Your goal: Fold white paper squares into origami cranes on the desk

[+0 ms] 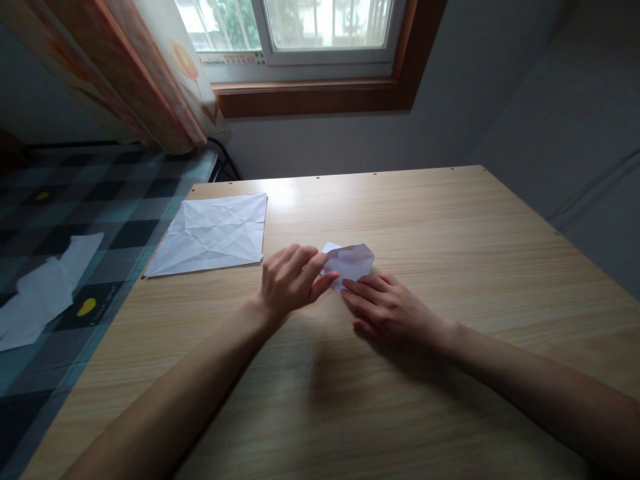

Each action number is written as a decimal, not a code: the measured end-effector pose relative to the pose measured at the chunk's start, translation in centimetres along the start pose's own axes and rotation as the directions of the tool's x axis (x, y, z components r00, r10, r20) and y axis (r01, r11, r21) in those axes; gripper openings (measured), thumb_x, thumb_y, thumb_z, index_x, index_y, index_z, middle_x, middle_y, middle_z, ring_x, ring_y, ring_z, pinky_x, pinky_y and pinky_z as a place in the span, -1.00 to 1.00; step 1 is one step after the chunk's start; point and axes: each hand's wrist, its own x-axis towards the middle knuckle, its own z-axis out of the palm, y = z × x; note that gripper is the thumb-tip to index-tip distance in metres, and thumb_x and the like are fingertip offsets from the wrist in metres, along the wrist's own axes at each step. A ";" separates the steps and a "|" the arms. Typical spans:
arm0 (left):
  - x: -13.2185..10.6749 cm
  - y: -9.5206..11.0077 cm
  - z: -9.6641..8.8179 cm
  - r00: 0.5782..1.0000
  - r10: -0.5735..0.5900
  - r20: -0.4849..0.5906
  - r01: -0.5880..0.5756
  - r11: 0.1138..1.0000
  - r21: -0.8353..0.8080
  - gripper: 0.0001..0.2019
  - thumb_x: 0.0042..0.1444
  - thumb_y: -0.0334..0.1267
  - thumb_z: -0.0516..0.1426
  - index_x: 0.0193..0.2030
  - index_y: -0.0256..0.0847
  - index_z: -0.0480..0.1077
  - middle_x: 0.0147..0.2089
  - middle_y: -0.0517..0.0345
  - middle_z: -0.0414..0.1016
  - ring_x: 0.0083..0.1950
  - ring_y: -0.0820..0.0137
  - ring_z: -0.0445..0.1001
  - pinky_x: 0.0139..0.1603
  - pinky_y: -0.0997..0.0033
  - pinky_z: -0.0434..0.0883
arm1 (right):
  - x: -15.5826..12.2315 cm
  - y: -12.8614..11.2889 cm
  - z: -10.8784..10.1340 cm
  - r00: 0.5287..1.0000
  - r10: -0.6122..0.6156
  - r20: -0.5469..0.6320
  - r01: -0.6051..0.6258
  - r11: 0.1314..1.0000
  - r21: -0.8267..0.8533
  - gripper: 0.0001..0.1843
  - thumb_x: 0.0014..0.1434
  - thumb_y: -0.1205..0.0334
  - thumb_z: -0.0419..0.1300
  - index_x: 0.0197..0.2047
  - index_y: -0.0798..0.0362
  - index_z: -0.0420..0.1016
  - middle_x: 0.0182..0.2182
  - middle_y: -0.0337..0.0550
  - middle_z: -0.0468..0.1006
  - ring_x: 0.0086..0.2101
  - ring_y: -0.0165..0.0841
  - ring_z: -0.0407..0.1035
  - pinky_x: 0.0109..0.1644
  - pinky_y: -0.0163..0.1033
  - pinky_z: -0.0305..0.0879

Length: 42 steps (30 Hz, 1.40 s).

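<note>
A small piece of folded white paper (pixel 353 261) is on the wooden table between my hands, with one flap raised from the surface. My left hand (pixel 294 277) pinches its left side between thumb and fingers. From the right, my right hand (pixel 387 303) lies low on the table, its fingers stretched out and the tips on the near edge of the paper. Part of the folded paper's left side is hidden behind my left fingers.
A larger creased sheet of white paper (pixel 215 233) lies flat at the table's (pixel 450 233) far left. Left of the table, more white paper (pixel 45 293) rests on a checked cloth (pixel 140 173). A curtain (pixel 145 73) and a window (pixel 325 27) are beyond.
</note>
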 end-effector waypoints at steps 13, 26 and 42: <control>-1.8 0.4 -0.8 0.783 0.179 0.596 0.067 0.928 -0.367 -0.51 0.30 0.04 -0.02 0.17 -0.29 0.35 0.23 -0.15 0.39 0.23 0.14 0.37 0.25 0.09 0.25 | -0.4 1.8 -1.4 0.982 -0.182 -0.057 0.170 0.971 -0.167 -0.69 0.31 0.41 0.05 0.09 0.19 0.44 0.03 0.02 0.53 -0.03 -0.19 0.38 0.09 -0.01 0.29; -1.5 0.1 -0.8 0.765 0.182 0.618 0.101 0.913 -0.394 -0.67 0.26 -0.08 0.05 0.03 -0.24 0.38 0.28 -0.07 0.35 0.34 0.10 0.24 0.30 0.01 0.19 | 0.6 6.1 -2.9 0.879 -0.476 0.032 0.412 0.724 -0.553 -0.76 0.24 0.38 0.13 -0.05 0.07 0.53 0.00 -0.12 0.54 0.14 -0.22 0.25 0.32 0.09 0.08; -1.7 0.3 -0.6 0.827 0.237 0.510 -0.005 0.910 -0.414 -0.70 0.28 -0.16 0.04 0.05 -0.18 0.45 0.19 0.07 0.46 0.25 0.15 0.36 0.23 0.12 0.27 | 4.0 4.9 -3.9 0.925 -0.339 0.171 0.376 0.757 -0.534 -0.80 0.23 0.44 0.12 -0.36 0.07 0.52 -0.47 -0.19 0.54 -0.19 -0.24 0.33 0.32 0.21 -0.04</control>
